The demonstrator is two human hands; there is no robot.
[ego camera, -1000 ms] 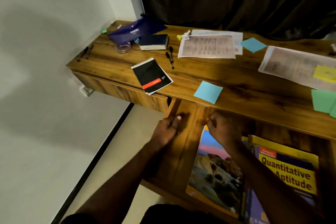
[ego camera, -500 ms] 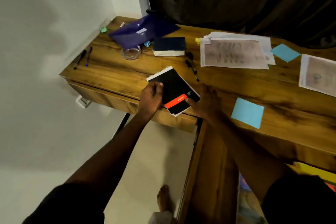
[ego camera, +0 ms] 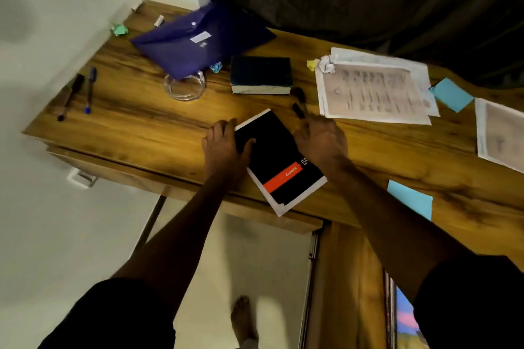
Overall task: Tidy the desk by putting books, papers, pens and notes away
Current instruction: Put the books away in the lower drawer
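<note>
A black notepad (ego camera: pixel 279 160) with an orange band was held at the front edge of the desk (ego camera: pixel 147 127), in the centre of the frame, its lower corner jutting out past the edge over the floor. That overhang was judged the main hazard: with so much of the pad unsupported, a loose hold could let it tip off the desk and drop. The left hand (ego camera: pixel 225 150) was clamped on the pad's left edge, thumb laid across the black cover and the other fingers (ego camera: pixel 224 127) curled close together at the upper left corner. The right hand (ego camera: pixel 321 140) was pressed against the pad's right edge with its fingers (ego camera: pixel 310 122) spread slightly; whether they were tucked beneath the pad could not be told. Two dark pens (ego camera: pixel 299 103) lay just beyond those fingertips, and it was judged that a lift made too quickly might knock them rolling. Farther back, towards the upper half of the frame, a dark book (ego camera: pixel 261 73), a glass dish (ego camera: pixel 184 86), a purple folder (ego camera: pixel 198 37) and a stack of papers (ego camera: pixel 374 91) were left on the desk, with two more pens (ego camera: pixel 80 93) at the left and blue notes (ego camera: pixel 450 93) at the right, none yet put away.
</note>
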